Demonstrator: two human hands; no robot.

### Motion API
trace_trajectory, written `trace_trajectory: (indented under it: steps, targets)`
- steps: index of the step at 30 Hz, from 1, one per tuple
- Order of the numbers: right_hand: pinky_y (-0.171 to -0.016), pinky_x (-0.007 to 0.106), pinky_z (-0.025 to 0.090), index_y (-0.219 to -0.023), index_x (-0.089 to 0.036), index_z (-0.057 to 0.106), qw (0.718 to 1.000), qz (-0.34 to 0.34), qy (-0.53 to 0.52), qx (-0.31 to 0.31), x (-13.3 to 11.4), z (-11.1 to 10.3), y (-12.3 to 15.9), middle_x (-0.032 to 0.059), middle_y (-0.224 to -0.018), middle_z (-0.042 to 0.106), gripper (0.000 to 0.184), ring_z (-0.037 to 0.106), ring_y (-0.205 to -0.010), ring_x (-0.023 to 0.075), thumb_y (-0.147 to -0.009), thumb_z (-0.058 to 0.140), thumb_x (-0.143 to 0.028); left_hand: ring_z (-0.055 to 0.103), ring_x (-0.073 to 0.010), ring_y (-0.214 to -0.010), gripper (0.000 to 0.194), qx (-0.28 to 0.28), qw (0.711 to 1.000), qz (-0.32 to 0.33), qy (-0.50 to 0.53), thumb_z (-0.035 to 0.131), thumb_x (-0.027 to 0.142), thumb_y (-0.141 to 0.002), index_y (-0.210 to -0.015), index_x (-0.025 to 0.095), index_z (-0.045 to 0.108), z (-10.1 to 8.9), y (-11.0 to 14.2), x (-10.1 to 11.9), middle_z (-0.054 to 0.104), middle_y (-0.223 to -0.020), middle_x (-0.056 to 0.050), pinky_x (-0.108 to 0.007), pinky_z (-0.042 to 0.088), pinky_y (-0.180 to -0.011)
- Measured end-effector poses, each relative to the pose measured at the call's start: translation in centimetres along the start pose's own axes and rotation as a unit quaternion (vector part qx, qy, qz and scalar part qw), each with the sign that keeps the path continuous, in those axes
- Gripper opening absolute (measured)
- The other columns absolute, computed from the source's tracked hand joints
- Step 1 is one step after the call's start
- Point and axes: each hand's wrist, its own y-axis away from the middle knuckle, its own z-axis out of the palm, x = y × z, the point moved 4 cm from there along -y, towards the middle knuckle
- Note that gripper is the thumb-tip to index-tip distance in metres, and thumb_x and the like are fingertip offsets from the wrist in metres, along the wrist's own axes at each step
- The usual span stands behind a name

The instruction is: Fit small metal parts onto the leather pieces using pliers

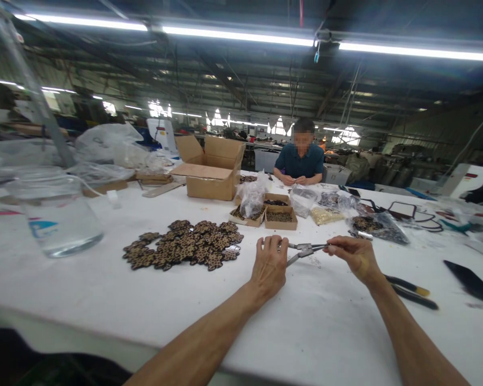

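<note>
My left hand (269,265) is wrapped around the handles of a pair of pliers (305,250), whose long jaws point to the right. At the tip of the jaws, my right hand (356,257) pinches something small and dark that I cannot make out. Left of my left hand lies a spread pile of leopard-patterned patches (193,244) with dark edges. A second pair of pliers, with black and yellow handles (410,287), rests on the white table beside my right wrist and is partly hidden by it.
Small cardboard trays (280,219) of metal bits stand ahead, near an open cardboard box (211,182). A clear water jug (58,220) is at the left. Plastic bags (380,225) and a dark phone-like slab (473,281) lie right. A co-worker (301,158) sits across the table.
</note>
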Motion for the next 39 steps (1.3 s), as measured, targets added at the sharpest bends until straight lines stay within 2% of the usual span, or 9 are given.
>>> trace_trajectory:
  steps: [7,13,22,28,32,39]
  targets:
    - [-0.07,0.041,0.059,-0.089,-0.022,0.082,1.0,-0.021,-0.016,0.002,-0.1,-0.1,-0.1,0.0072,-0.08,0.077,0.024,0.071,-0.076,0.0275,-0.071,0.09,-0.036,0.046,-0.0301,-0.123,0.063,0.034,0.999,0.025,-0.007,0.05,0.002,-0.069,-0.129,0.019,0.042,-0.1,0.1,0.1,0.05,-0.13,-0.015,-0.052,0.026,-0.112]
    - [-0.071,0.039,0.057,-0.092,-0.02,0.081,1.0,-0.019,-0.013,0.0,0.4,-0.3,-0.3,0.0082,-0.081,0.077,0.022,0.072,-0.077,0.0261,-0.076,0.087,-0.033,0.047,-0.0301,-0.12,0.063,0.047,0.998,0.033,-0.004,0.053,0.003,-0.066,-0.127,0.017,0.045,0.1,0.1,0.0,0.051,-0.128,-0.015,-0.051,0.029,-0.111]
    - [-0.068,0.036,0.057,-0.092,-0.02,0.082,1.0,-0.013,0.016,0.002,-0.2,-0.5,-0.3,0.0073,-0.081,0.077,0.024,0.071,-0.075,0.0248,-0.075,0.087,-0.037,0.046,-0.0306,-0.115,0.071,0.045,0.999,0.012,-0.002,0.055,0.001,-0.061,-0.131,0.012,0.042,0.9,0.2,0.2,0.049,-0.125,-0.017,-0.048,0.036,-0.103]
    - [-0.069,0.036,0.057,-0.094,-0.019,0.081,0.999,-0.005,0.044,-0.015,-0.5,-0.1,-0.2,0.0074,-0.08,0.076,0.027,0.07,-0.075,0.0248,-0.076,0.086,-0.039,0.046,-0.0296,-0.109,0.056,0.017,1.0,-0.016,-0.01,0.058,0.001,-0.06,-0.114,0.013,0.049,1.9,0.2,-0.5,0.051,-0.116,-0.016,-0.042,0.041,-0.095]
    - [-0.069,0.037,0.058,-0.095,-0.019,0.081,0.999,0.006,0.047,-0.018,-0.1,0.1,-0.1,0.0084,-0.083,0.077,0.031,0.07,-0.075,0.0245,-0.074,0.087,-0.04,0.048,-0.0282,-0.102,0.053,0.007,0.999,-0.028,-0.047,0.058,0.003,-0.061,-0.113,0.015,0.05,1.9,0.3,-0.7,0.053,-0.111,-0.013,-0.044,0.041,-0.093]
    - [-0.07,0.036,0.058,-0.095,-0.019,0.081,0.998,0.007,0.053,-0.015,0.1,-0.1,-0.1,0.008,-0.081,0.077,0.031,0.07,-0.075,0.0243,-0.074,0.087,-0.041,0.048,-0.0289,-0.099,0.05,0.006,0.997,-0.032,-0.074,0.058,0.005,-0.063,-0.112,0.012,0.052,1.7,0.5,-0.1,0.054,-0.108,-0.014,-0.044,0.039,-0.091]
